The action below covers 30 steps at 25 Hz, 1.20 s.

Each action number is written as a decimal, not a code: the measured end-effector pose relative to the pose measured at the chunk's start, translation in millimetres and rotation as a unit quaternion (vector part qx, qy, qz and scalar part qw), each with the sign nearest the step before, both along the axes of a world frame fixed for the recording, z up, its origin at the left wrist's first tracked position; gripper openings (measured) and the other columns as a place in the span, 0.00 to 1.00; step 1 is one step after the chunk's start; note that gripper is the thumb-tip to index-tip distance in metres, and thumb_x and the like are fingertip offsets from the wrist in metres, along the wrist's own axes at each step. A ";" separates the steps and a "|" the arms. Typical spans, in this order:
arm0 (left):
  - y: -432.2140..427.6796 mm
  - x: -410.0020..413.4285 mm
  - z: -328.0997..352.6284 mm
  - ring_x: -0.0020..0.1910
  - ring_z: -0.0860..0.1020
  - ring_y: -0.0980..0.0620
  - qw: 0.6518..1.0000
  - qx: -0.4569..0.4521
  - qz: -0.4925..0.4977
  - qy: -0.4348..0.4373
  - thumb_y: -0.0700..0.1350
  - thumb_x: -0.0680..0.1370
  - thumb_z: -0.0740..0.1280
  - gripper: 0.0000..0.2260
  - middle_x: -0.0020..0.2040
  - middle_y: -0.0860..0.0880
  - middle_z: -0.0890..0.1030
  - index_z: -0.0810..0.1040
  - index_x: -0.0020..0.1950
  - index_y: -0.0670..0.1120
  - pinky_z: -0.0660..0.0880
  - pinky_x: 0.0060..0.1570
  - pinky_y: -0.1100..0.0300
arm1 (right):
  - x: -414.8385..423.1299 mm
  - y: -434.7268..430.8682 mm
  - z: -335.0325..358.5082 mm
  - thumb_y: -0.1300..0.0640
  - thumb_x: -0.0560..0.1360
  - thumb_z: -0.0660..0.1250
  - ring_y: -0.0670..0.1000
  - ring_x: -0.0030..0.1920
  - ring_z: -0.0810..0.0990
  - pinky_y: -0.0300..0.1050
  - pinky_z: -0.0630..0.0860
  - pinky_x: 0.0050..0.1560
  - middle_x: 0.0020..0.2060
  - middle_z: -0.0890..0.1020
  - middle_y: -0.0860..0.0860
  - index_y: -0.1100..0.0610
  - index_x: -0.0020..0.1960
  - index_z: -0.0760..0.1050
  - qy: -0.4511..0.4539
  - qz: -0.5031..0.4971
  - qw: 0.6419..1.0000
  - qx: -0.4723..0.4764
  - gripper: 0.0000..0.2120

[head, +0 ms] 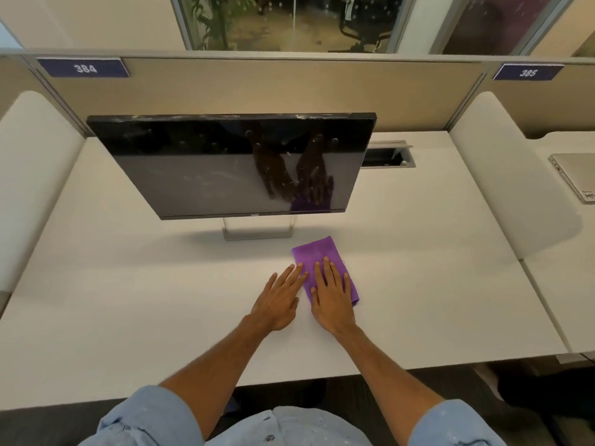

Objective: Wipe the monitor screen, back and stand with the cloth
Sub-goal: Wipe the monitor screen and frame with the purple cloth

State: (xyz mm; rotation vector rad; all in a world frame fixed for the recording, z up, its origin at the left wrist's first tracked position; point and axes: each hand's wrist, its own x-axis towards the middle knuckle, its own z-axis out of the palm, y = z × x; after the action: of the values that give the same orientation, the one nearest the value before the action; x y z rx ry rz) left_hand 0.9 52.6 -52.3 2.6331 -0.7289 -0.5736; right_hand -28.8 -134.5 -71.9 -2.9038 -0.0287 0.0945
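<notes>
Resting flat, no grip yet: right hand point(331, 294) palm-down on purple cloth point(318, 252), left hand point(278, 299) w/ fingertips at its edge, both unclenched. Cloth lies folded on worktop point(128, 300) near monitor point(231, 162) stand. Likely soft, light; pinch a folded edge.

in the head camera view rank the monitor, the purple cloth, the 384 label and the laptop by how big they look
1. monitor, by far the largest.
2. purple cloth, partly covered by the hands.
3 and 4. 384 label and laptop look alike; the laptop is cut off by the frame edge, so no ranking.
</notes>
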 end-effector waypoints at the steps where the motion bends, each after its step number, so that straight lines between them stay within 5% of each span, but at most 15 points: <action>1: 13.2 -0.2 -0.2 0.89 0.40 0.49 1.000 -0.001 0.002 0.002 0.48 0.91 0.53 0.30 0.90 0.51 0.41 0.43 0.90 0.54 0.37 0.85 0.48 | 0.1 13.5 1.0 0.48 0.78 0.73 0.64 0.78 0.69 0.67 0.67 0.76 0.79 0.69 0.59 0.59 0.82 0.64 0.002 0.001 1.000 0.000 0.38; 10: 127.6 -16.4 -1.7 0.90 0.43 0.50 0.999 -0.011 0.039 -0.010 0.47 0.91 0.55 0.30 0.90 0.52 0.44 0.45 0.90 0.54 0.35 0.83 0.51 | -1.9 113.4 6.4 0.45 0.81 0.64 0.63 0.75 0.74 0.65 0.72 0.73 0.78 0.72 0.58 0.58 0.80 0.68 -0.011 0.053 0.998 0.022 0.31; 14: 143.2 -28.0 2.4 0.90 0.51 0.48 0.997 -0.039 0.064 -0.009 0.45 0.90 0.57 0.28 0.90 0.51 0.52 0.54 0.90 0.52 0.45 0.87 0.46 | -8.2 124.5 4.6 0.44 0.83 0.62 0.61 0.73 0.76 0.62 0.72 0.73 0.77 0.73 0.56 0.57 0.80 0.67 -0.039 0.064 0.995 0.071 0.30; 17: 143.6 -24.2 5.3 0.88 0.56 0.46 0.994 -0.065 0.081 -0.028 0.44 0.89 0.59 0.27 0.90 0.49 0.57 0.58 0.89 0.50 0.55 0.87 0.43 | 14.7 116.9 12.4 0.42 0.85 0.57 0.57 0.78 0.70 0.59 0.61 0.81 0.81 0.67 0.52 0.54 0.83 0.60 -0.048 0.062 0.992 0.099 0.31; 21: 127.4 -15.8 9.3 0.90 0.46 0.50 0.994 -0.041 0.105 0.006 0.49 0.91 0.52 0.28 0.91 0.51 0.46 0.47 0.91 0.51 0.44 0.88 0.48 | 36.5 117.0 8.7 0.33 0.83 0.52 0.57 0.85 0.54 0.56 0.39 0.83 0.85 0.52 0.51 0.50 0.86 0.46 0.023 0.104 0.993 0.044 0.38; 24: 123.7 -15.7 12.2 0.90 0.44 0.51 0.994 -0.031 0.101 0.034 0.52 0.88 0.45 0.30 0.90 0.51 0.45 0.46 0.91 0.50 0.43 0.88 0.48 | 32.8 118.6 -8.0 0.27 0.81 0.48 0.57 0.85 0.49 0.56 0.34 0.81 0.86 0.48 0.51 0.48 0.86 0.40 0.030 0.114 0.993 0.018 0.42; 27: 129.7 -17.8 10.5 0.89 0.44 0.52 0.994 -0.037 0.098 0.024 0.43 0.90 0.53 0.30 0.90 0.52 0.44 0.44 0.90 0.51 0.40 0.86 0.55 | 31.9 117.3 -17.5 0.27 0.82 0.48 0.55 0.85 0.48 0.56 0.38 0.83 0.86 0.48 0.49 0.47 0.86 0.41 0.033 0.104 0.993 0.041 0.41; 30: 141.6 -11.9 9.5 0.89 0.42 0.54 0.998 -0.013 0.059 0.008 0.41 0.90 0.55 0.33 0.90 0.54 0.41 0.41 0.90 0.52 0.37 0.84 0.57 | 30.2 115.8 -14.7 0.38 0.86 0.55 0.55 0.84 0.55 0.57 0.53 0.84 0.85 0.52 0.49 0.48 0.86 0.47 0.027 0.111 0.988 0.105 0.34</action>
State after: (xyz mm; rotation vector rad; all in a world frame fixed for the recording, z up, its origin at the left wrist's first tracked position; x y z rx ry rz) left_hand -11.0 194.2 -42.8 2.6240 -0.5692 -0.5470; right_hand 1.4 -18.8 -86.7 -2.6761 -0.3340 0.1954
